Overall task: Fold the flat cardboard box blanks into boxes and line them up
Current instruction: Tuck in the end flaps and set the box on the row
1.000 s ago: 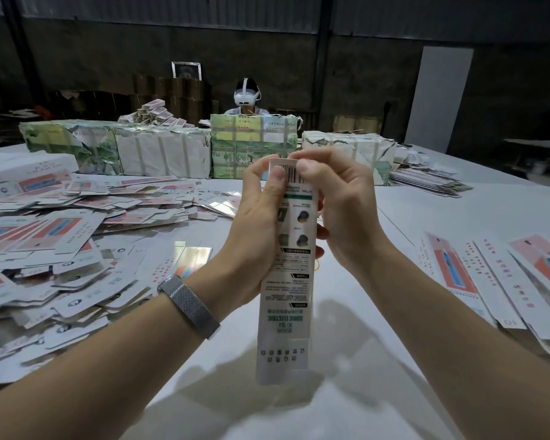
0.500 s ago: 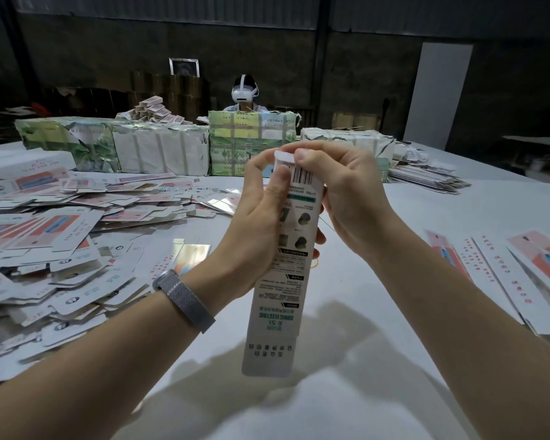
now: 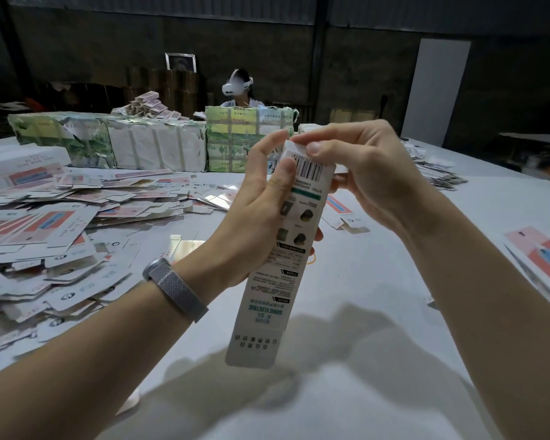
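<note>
Box blank (image 3: 280, 249), already squared into a long sleeve, is hanging upright above the bench's (image 3: 378, 281) middle: my left hand (image 3: 261, 214) is gripping its side to steady it while my right hand's (image 3: 359, 173) fingers (image 3: 315, 147) are pinching the top flap (image 3: 294, 150) down, probably to close it.

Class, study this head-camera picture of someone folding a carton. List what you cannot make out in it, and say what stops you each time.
- Far end of the box: the right hand covers the flap, so whether it is tucked is hidden.
- Box's back face: behind the left hand.
- Small print on the box: too small and blurred.
- Finished boxes at right: cut off by the picture edge.
</note>
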A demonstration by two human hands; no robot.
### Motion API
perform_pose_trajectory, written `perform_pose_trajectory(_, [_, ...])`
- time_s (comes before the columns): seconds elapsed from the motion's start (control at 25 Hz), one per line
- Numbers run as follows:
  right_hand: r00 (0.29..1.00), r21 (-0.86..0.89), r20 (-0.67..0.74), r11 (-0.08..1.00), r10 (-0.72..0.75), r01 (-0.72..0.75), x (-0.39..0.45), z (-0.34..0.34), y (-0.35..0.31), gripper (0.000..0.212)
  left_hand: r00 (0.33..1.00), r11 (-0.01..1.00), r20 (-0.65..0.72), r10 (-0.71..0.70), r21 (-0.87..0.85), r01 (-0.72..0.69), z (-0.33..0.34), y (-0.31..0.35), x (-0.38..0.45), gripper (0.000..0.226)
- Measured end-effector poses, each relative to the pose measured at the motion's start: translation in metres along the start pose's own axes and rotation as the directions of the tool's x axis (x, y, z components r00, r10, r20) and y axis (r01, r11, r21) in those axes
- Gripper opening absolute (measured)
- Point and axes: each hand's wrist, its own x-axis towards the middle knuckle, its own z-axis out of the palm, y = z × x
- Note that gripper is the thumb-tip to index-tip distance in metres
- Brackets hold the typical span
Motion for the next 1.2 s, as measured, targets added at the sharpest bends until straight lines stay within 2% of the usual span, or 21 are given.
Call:
perform_pose_trajectory(0.24, [0.990, -0.093, 0.140, 0.996, 0.013, 0.000, -0.001, -0.020, -0.010, 0.027, 0.994, 0.999, 0.098, -0.038, 0.017, 0.037, -0.004, 0.010, 0.001, 0.040])
perform_pose_trajectory(0.48, [0.992, -0.119, 0.128, 0.993, 0.005, 0.010, -0.001, -0.019, -0.008, 0.034, 0.981, 0.995, 0.164, -0.100, 0.001, 0.101, -0.008, 0.008, 0.001, 0.044])
perform_pose_trajectory(0.6, [0.991, -0.111, 0.132, 0.993, -0.017, 0.032, 0.000, -0.019, -0.008, 0.034, 0.985, 0.996, 0.156, -0.078, -0.023, 0.083, -0.008, 0.008, 0.000, 0.040])
perform_pose_trajectory(0.68, [0.990, -0.068, 0.138, 0.997, -0.022, 0.032, 0.000, -0.019, -0.006, 0.032, 0.990, 0.998, 0.130, -0.046, -0.027, 0.049, -0.006, 0.008, -0.001, 0.030])
perform_pose_trajectory(0.8, [0.977, 0.022, 0.211, 0.999, 0.021, -0.026, 0.001, -0.023, -0.003, 0.024, 0.995, 0.998, 0.095, -0.030, -0.043, 0.034, -0.004, 0.009, -0.001, 0.016])
perform_pose_trajectory(0.88, [0.968, 0.021, 0.246, 0.999, 0.041, -0.048, 0.001, -0.025, -0.003, 0.023, 0.996, 0.997, 0.081, -0.045, -0.051, 0.050, -0.003, 0.009, -0.001, 0.012])
perform_pose_trajectory(1.2, [0.986, -0.083, 0.165, 0.996, 0.035, -0.021, 0.002, -0.019, -0.007, 0.034, 0.985, 0.994, 0.147, -0.086, -0.054, 0.095, -0.004, 0.008, 0.000, 0.012])
